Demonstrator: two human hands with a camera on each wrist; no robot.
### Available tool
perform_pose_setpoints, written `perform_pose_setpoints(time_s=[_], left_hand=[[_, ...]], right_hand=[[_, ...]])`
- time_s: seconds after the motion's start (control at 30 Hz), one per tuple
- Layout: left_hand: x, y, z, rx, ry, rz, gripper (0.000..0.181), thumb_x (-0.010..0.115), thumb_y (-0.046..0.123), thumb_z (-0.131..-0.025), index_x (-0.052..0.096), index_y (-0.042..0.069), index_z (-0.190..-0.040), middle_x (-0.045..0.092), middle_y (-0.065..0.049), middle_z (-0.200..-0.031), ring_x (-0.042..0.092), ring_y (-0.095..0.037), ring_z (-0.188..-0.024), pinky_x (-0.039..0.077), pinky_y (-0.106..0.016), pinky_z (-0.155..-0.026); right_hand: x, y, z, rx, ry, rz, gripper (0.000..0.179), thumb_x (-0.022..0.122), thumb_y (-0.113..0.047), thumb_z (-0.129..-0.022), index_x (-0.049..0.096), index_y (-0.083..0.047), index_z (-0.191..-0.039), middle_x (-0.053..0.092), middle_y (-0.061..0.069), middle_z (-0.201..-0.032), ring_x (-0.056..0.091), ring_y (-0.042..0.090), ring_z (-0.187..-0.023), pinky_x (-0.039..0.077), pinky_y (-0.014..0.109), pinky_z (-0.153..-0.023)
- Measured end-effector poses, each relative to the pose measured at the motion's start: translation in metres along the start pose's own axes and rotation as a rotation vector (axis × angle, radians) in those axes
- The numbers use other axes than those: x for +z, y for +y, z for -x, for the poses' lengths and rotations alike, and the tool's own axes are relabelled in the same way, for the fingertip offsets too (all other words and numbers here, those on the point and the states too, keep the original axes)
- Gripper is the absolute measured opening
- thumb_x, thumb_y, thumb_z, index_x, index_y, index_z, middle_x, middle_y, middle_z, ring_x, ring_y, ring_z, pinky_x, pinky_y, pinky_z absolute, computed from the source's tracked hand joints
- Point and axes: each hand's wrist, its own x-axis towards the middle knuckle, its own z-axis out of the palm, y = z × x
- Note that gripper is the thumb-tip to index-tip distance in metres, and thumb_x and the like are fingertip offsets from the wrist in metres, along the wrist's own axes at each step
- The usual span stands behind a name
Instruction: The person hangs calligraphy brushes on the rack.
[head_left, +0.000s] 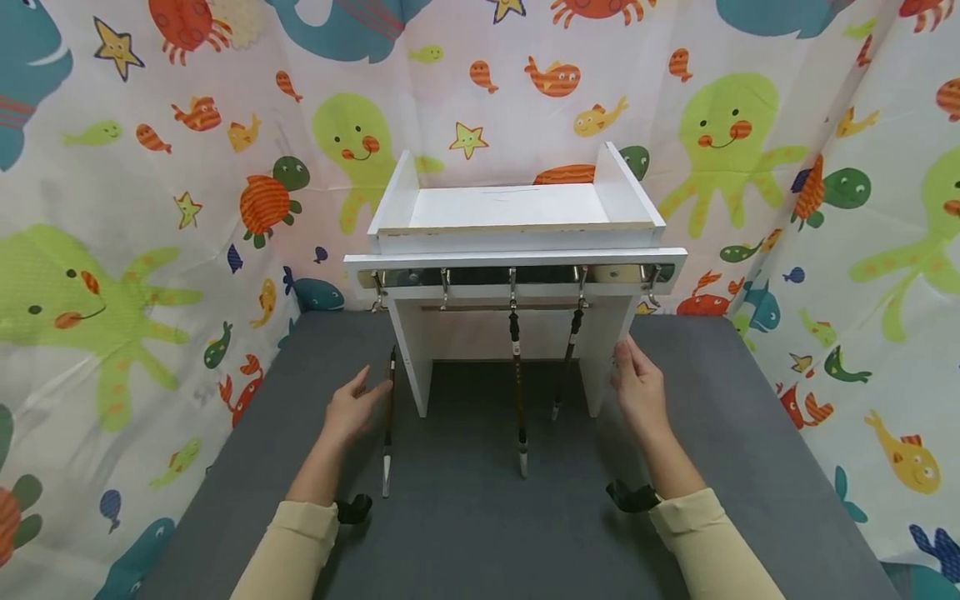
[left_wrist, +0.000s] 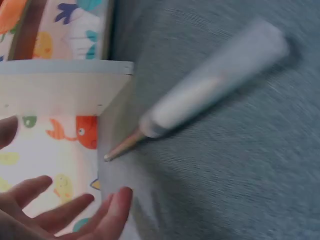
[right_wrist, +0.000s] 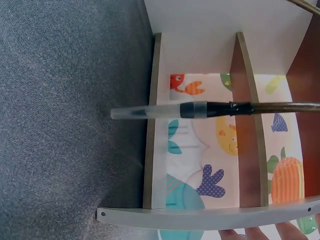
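Observation:
A small white shelf (head_left: 517, 242) carries a row of metal hooks along its front rail. Calligraphy brushes hang there tip down: a middle brush (head_left: 519, 392) with a brown shaft and a right brush (head_left: 570, 362). My left hand (head_left: 356, 408) is beside the left brush (head_left: 387, 433), fingers spread and holding nothing; how that brush is held up at its top is unclear. In the left wrist view its pale end (left_wrist: 215, 80) is blurred. My right hand (head_left: 639, 383) touches the edge of the shelf's right side panel (head_left: 607, 358), fingertips (right_wrist: 255, 233) along its outer side.
A grey cloth-covered table (head_left: 487, 525) lies under the shelf. The curtain (head_left: 195, 150) with sea animals stands behind and on both sides. Free hooks are at both ends of the rail, including a right-end hook (head_left: 651, 287). Black wrist straps (head_left: 633, 497) sit on both wrists.

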Motion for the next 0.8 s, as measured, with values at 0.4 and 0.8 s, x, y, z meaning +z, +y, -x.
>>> perform_pose_setpoints(time_s=[0.4,0.8], left_hand=[[0.025,-0.015,-0.009,0.091,0.184,-0.445,0.079,0.083,0.032,-0.084,0.048,0.011,-0.151,0.048,-0.024,-0.151,0.039,-0.052,-0.138,0.029,-0.064,-0.116],[0.029,-0.017,-0.016,-0.001,0.199,-0.371,0.055,0.084,0.013,-0.081,0.066,0.002,-0.132,0.065,-0.025,-0.129,0.065,-0.043,-0.112,0.055,-0.053,-0.093]], right_hand=[[0.007,-0.004,0.003,0.008,0.03,0.012,0.063,0.041,-0.054,-0.105,0.035,-0.021,-0.158,0.032,0.003,-0.163,0.034,0.029,-0.149,0.041,0.059,-0.109],[0.004,-0.008,0.002,0.04,0.008,0.003,0.055,0.041,-0.045,-0.107,0.036,-0.023,-0.157,0.032,0.003,-0.163,0.034,0.031,-0.149,0.039,0.061,-0.109]])
